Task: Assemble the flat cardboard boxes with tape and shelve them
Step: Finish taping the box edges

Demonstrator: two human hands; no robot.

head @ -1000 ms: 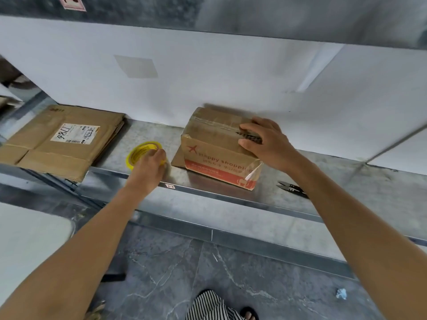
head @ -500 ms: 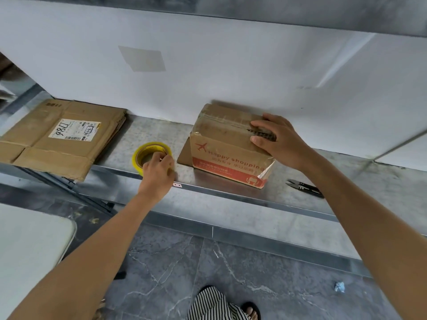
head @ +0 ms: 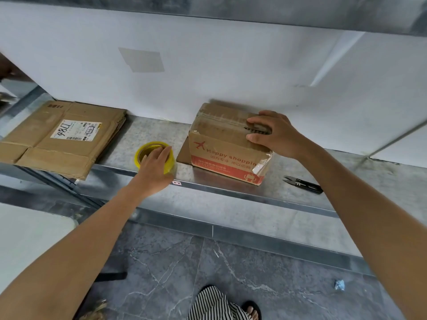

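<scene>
Your left hand (head: 154, 166) grips the yellow tape roll (head: 141, 151) on the shelf (head: 150, 132); your right hand (head: 275, 135) presses, fingers relaxed, on the taped box (head: 221, 144) beside it.

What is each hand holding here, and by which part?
Left hand covers the near rim of the yellow tape roll; whether it truly grips cannot be told. Right hand steadies the cardboard box at its top right end, fingers spread flat.

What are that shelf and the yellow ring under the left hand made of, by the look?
The shelf: probably galvanised sheet steel; dull grey, mottled sheen, folded front lip. The yellow ring: likely a roll of plastic tape; glossy, translucent yellow wall around an open core.
</scene>
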